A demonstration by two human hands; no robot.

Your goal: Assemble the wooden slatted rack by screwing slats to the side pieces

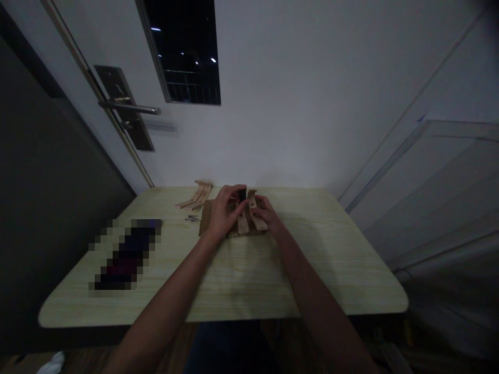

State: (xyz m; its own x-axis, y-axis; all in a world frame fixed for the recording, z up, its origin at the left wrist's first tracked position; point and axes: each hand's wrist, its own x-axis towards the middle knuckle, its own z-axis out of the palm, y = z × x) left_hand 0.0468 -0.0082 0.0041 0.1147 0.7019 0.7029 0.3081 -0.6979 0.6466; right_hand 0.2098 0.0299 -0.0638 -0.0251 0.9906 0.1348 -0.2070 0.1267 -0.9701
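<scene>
On a pale wooden table (241, 275), a brown board (205, 218) carries short wooden strips (258, 222). My left hand (224, 210) curls over the board and pinches a small dark piece (242, 195) at its far edge. My right hand (265, 210) rests beside it with its fingers closed on one of the wooden strips. Part of the board is hidden under both hands.
Curved wooden pieces (197, 196) lie at the table's far edge, with a few small screws (192, 218) near them. A blurred dark object (127, 254) sits on the left of the table. A door with a metal handle (130, 108) stands behind on the left.
</scene>
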